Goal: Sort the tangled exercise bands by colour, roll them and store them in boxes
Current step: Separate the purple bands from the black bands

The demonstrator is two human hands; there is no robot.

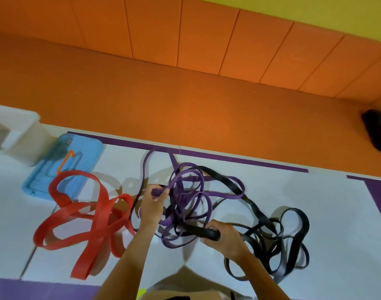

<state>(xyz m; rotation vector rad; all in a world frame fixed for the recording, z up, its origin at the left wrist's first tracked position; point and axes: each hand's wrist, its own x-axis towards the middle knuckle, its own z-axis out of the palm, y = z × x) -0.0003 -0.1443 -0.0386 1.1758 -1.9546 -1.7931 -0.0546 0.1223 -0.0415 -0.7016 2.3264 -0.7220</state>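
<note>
A tangle of purple bands and black bands lies on the white floor mat in the middle. My left hand pinches a loop of a purple band at the tangle's left side. A thick fold of black band at the tangle's near edge is gripped by my right hand. Wide red bands lie spread out apart on the left. A translucent white box stands at the far left.
A blue lid with an orange hook on it lies beside the white box, partly under the red bands. An orange mat and orange wall panels lie beyond the white mat. A dark object sits at the right edge.
</note>
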